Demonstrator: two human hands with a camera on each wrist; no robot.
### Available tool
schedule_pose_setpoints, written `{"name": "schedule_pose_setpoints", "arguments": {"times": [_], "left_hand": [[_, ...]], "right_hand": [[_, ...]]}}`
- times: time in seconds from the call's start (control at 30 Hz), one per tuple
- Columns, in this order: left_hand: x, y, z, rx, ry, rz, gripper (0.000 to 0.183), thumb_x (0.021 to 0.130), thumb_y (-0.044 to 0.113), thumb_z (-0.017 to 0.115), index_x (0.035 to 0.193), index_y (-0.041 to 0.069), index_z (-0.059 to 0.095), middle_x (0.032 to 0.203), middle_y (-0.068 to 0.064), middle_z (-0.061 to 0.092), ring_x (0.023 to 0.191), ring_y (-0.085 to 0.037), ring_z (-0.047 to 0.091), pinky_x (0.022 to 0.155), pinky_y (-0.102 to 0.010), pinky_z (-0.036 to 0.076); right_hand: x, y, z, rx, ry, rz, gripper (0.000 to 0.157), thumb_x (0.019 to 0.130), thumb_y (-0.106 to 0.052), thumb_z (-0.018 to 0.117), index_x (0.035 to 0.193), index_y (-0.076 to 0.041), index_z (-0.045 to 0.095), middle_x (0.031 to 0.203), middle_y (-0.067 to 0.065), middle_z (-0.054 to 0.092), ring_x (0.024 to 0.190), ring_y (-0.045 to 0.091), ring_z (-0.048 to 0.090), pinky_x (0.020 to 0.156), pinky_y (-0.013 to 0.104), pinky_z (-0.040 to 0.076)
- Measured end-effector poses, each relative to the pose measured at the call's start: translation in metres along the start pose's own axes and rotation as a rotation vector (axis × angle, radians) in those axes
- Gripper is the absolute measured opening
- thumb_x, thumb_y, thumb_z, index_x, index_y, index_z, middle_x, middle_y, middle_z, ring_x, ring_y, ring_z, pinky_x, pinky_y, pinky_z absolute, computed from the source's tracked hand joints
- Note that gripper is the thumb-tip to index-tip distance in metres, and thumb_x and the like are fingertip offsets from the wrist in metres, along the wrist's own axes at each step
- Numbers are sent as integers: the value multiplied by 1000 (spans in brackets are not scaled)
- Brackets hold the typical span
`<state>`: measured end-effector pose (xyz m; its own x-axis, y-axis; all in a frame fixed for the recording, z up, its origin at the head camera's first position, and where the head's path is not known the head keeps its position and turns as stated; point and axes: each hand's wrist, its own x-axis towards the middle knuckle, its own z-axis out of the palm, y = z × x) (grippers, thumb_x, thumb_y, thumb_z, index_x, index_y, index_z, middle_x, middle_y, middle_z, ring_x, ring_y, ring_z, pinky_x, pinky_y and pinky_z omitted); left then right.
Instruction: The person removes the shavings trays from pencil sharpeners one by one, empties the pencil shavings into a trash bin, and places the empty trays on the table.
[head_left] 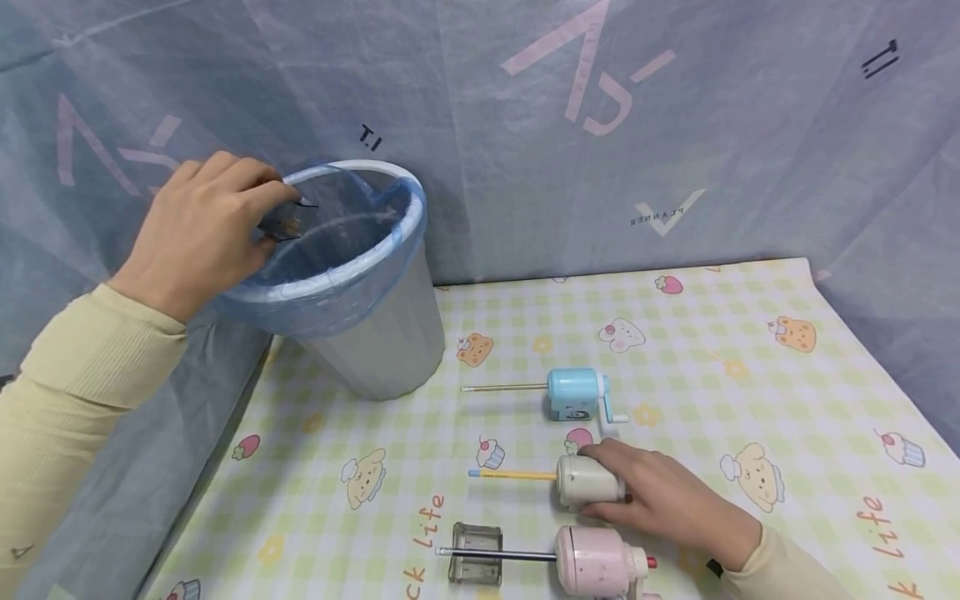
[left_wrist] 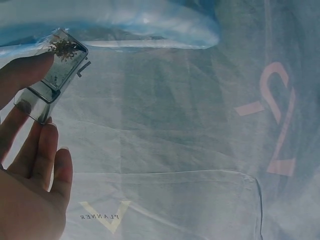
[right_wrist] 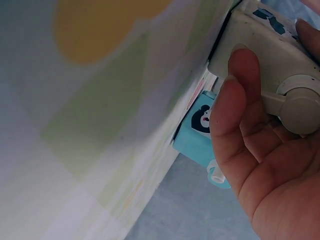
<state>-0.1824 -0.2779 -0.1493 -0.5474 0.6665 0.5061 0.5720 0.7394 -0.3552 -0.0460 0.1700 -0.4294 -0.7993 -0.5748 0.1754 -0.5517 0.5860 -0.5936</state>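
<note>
My left hand [head_left: 210,225] pinches a small clear plastic tray [left_wrist: 59,75], thumb on one side and fingertips on the other, the gap only as wide as the tray; the outer fingers reach out loosely. The tray is boxy and see-through, with dark edges and a slim tab on one side. It slants in my grasp, and a clump of brown pencil shavings [left_wrist: 65,48] lies beside my thumb tip. Past those fingertips is the mouth of a pale grey bin [head_left: 386,350], lined with a thin blue bag [head_left: 337,310] folded over its rim — I can't tell how high the tray is above it.

My right hand [head_left: 663,496] is bent around the back end of a cream sharpener [head_left: 577,479], thumb and fingers on opposite sides of its rounded body. From its front, pointing left away from my fingers, sticks a yellow pencil [head_left: 517,475] with a blue end. Just beyond these fingers stands a light blue sharpener [head_left: 572,387] with a crank and a thin gold-toned pencil [head_left: 502,387]; on the near side is a pink sharpener [head_left: 592,558] with a dark pencil [head_left: 525,555], which crosses over a smoky rectangular tray [head_left: 476,571] on the checked tablecloth [head_left: 712,392].
</note>
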Motion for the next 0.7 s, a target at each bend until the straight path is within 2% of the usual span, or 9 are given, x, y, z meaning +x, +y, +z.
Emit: {"name": "schedule_pose_setpoints", "arguments": {"times": [0.17, 0.4, 0.7], "left_hand": [[2, 1, -1, -8, -4, 9, 48, 63, -12, 80, 108, 1, 69, 109, -20, 61, 98, -41, 51, 79, -57, 40], [3, 3, 0, -10, -14, 8, 49, 63, -15, 75, 109, 1, 69, 109, -20, 60, 98, -40, 51, 81, -56, 40], [3, 3, 3, -11, 4, 23, 48, 64, -17, 66, 108, 2, 70, 107, -19, 61, 97, -40, 52, 80, -55, 40]], "right_hand": [[1, 0, 0, 7, -4, 4, 51, 82, -48, 76, 125, -31, 53, 88, -20, 52, 67, -1, 50, 56, 20, 44], [0, 0, 0, 12, 2, -1, 51, 82, -47, 76, 125, -31, 53, 89, -20, 52, 68, -2, 50, 57, 20, 45], [0, 0, 0, 11, 4, 1, 51, 81, -47, 77, 124, -32, 53, 88, -20, 52, 67, -2, 50, 56, 20, 44]]}}
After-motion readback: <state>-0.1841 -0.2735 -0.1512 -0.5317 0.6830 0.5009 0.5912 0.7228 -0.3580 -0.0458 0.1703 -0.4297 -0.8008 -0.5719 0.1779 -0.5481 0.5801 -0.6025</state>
